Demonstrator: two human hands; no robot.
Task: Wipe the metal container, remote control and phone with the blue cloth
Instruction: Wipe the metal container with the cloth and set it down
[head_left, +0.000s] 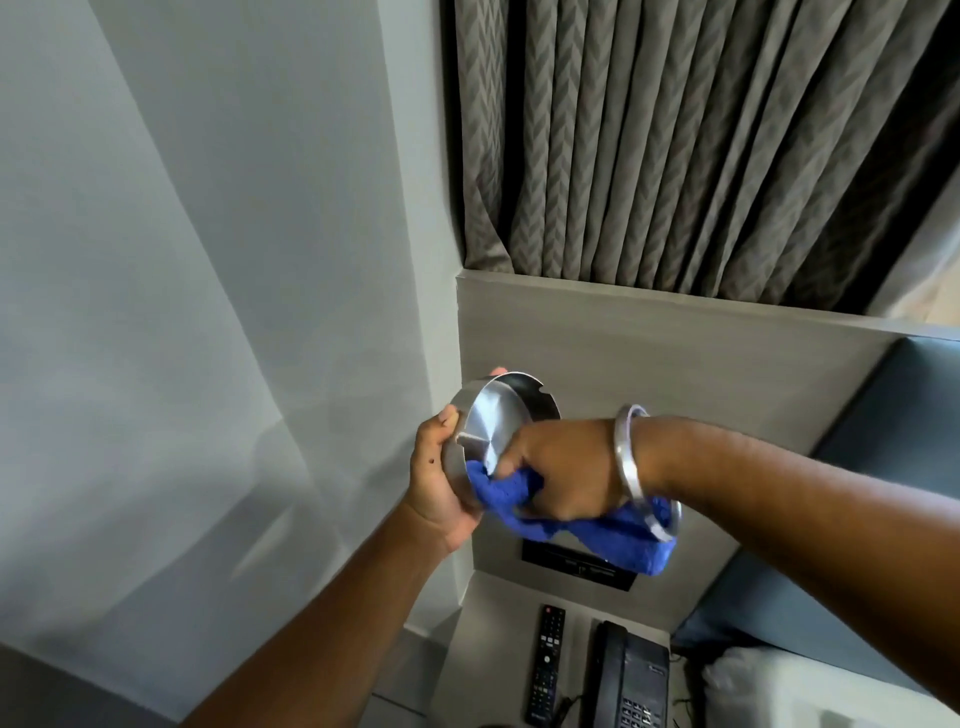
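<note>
A round, shallow metal container (493, 421) with notches in its rim is held up in the air, tilted on its side, by my left hand (441, 478), which grips its rim and wall. My right hand (561, 467) is closed on a bunched blue cloth (602, 530) and presses it against the container's lower inside. The cloth's loose end hangs under my right wrist, which wears a metal bangle. Below, on the bedside table (498, 618), lie a black remote control (546, 665) and, to its right, a black desk phone (628, 680).
A grey panel with a dark switch plate (545, 558) rises behind the table. Patterned grey curtains (701, 156) hang above it, and a plain wall fills the left side. A padded headboard (893, 415) and white bedding (779, 696) lie to the right.
</note>
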